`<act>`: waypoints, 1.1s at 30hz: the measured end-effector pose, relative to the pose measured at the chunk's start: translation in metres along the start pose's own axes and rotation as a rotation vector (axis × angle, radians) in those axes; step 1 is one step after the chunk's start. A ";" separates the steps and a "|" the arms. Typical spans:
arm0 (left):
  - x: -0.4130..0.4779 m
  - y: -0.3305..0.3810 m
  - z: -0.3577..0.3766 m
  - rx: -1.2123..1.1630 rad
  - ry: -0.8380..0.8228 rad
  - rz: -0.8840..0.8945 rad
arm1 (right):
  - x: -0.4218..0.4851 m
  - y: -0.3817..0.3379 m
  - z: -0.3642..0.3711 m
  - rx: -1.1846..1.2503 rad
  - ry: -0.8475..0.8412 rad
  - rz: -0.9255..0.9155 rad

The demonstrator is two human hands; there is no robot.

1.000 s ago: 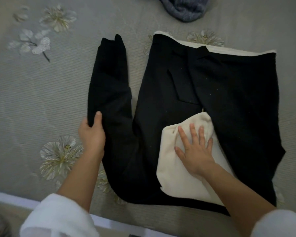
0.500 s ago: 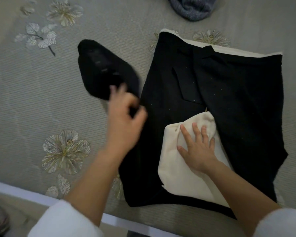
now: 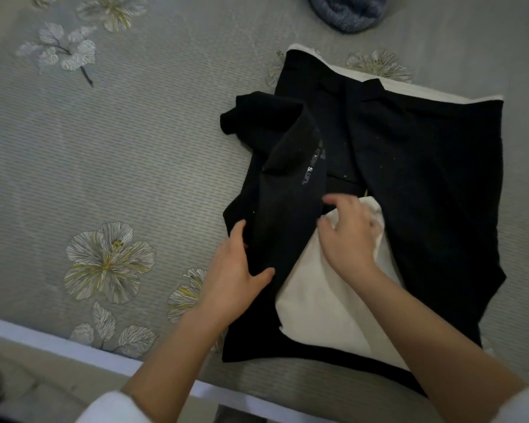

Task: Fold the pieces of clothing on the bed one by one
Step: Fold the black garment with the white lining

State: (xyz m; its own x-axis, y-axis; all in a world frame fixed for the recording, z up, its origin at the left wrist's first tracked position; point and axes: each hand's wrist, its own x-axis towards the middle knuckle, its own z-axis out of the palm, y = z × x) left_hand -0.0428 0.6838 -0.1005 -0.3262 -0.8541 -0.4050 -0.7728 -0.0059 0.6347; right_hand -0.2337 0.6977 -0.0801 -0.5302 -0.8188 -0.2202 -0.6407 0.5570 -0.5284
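The black garment (image 3: 425,178) of soft cloth lay spread flat on the grey bedcover (image 3: 135,154), a ribbed fabric stitched with pale flowers and leaves, towards the right side of the bed and near its front edge. A strip of cream showed along the garment's far edge. Its long black sleeve (image 3: 287,190) lay slantwise across the left part of the body, the far end bunched and rumpled by the garment's left edge, with a line of pale printed lettering (image 3: 313,166) running along it, too small for me to read.

The person's left hand (image 3: 235,279) grasped the near end of that sleeve, the thumb lying across the top of the cloth and the other fingers tucked out of my sight beneath it. The right hand (image 3: 348,236) was just beside it, blurred, fingers spread and loosely bent over the cream lining (image 3: 327,306) that lay turned up on the lower middle of the garment; it gripped nothing that I could see, the thumb reaching towards the sleeve's edge. Whether the palm pressed on the lining or hung just over it I could not tell.

A blue-grey knitted piece (image 3: 345,10) sat well apart at the far edge of the bed
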 end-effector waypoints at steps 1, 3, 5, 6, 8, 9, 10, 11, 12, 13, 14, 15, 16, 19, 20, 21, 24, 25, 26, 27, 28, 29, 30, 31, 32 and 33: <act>0.000 -0.002 0.000 0.050 0.003 0.020 | 0.006 -0.015 0.002 0.064 -0.001 -0.055; -0.002 -0.002 0.002 0.151 0.006 0.092 | 0.021 -0.042 0.010 0.145 -0.014 -0.109; -0.006 0.000 0.004 0.234 -0.023 0.149 | 0.040 -0.062 0.020 0.124 -0.008 -0.086; -0.008 0.001 0.006 0.266 -0.048 0.165 | 0.051 -0.069 0.025 0.078 -0.004 -0.056; -0.012 0.001 0.009 0.305 -0.089 0.174 | 0.074 -0.075 0.030 -0.042 0.025 0.006; -0.014 0.001 0.010 0.330 -0.098 0.181 | 0.086 -0.076 0.030 -0.077 0.042 0.056; -0.016 0.000 0.011 0.364 -0.098 0.203 | 0.098 -0.074 0.028 -0.061 0.053 0.138; -0.017 -0.001 0.013 0.407 -0.100 0.230 | 0.109 -0.070 0.025 0.025 0.057 0.244; -0.018 -0.002 0.014 0.445 -0.116 0.243 | 0.117 -0.065 0.022 0.188 0.038 0.367; -0.018 -0.003 0.015 0.464 -0.144 0.236 | 0.123 -0.060 0.020 0.408 -0.008 0.478; -0.018 -0.004 0.015 0.457 -0.170 0.220 | 0.124 -0.055 0.017 0.597 -0.064 0.542; -0.017 -0.007 0.015 0.425 -0.182 0.209 | 0.120 -0.053 0.012 0.667 -0.112 0.543; -0.016 -0.009 0.014 0.376 -0.179 0.207 | 0.116 -0.054 0.008 0.648 -0.130 0.503; -0.013 -0.018 0.005 0.169 -0.156 0.216 | 0.118 -0.063 0.000 0.532 -0.099 0.288; -0.012 -0.021 0.002 0.125 -0.166 0.217 | 0.119 -0.069 -0.005 0.543 -0.077 0.218; -0.012 -0.023 -0.001 0.104 -0.177 0.214 | 0.121 -0.076 -0.012 0.553 -0.048 0.145; -0.009 -0.026 -0.007 0.099 -0.221 0.196 | 0.120 -0.083 -0.029 0.575 0.031 0.002; -0.008 -0.027 -0.008 0.106 -0.244 0.195 | 0.118 -0.079 -0.031 0.584 0.044 0.002; -0.007 -0.027 -0.008 0.120 -0.269 0.193 | 0.117 -0.071 -0.031 0.572 0.047 0.020; -0.007 -0.027 -0.007 0.141 -0.296 0.190 | 0.115 -0.063 -0.028 0.529 0.029 0.052; -0.006 -0.027 -0.005 0.161 -0.325 0.186 | 0.114 -0.053 -0.024 0.445 -0.018 0.081; -0.006 -0.026 -0.003 0.178 -0.354 0.179 | 0.111 -0.046 -0.019 0.323 -0.068 0.098; -0.006 -0.024 0.000 0.193 -0.379 0.169 | 0.109 -0.039 -0.013 0.210 -0.095 0.098; -0.006 -0.022 0.002 0.208 -0.397 0.158 | 0.106 -0.036 -0.005 0.143 -0.078 0.095; -0.006 -0.020 0.005 0.219 -0.407 0.144 | 0.104 -0.035 0.002 0.131 -0.034 0.097; -0.006 -0.018 0.006 0.218 -0.410 0.128 | 0.101 -0.036 0.008 0.165 0.023 0.112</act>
State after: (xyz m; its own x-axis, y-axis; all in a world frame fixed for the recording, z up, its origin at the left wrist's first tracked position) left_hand -0.0305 0.6924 -0.1137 -0.5800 -0.5650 -0.5869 -0.7942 0.2320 0.5615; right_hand -0.2598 0.5938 -0.0894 -0.6064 -0.7488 -0.2675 -0.4783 0.6123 -0.6296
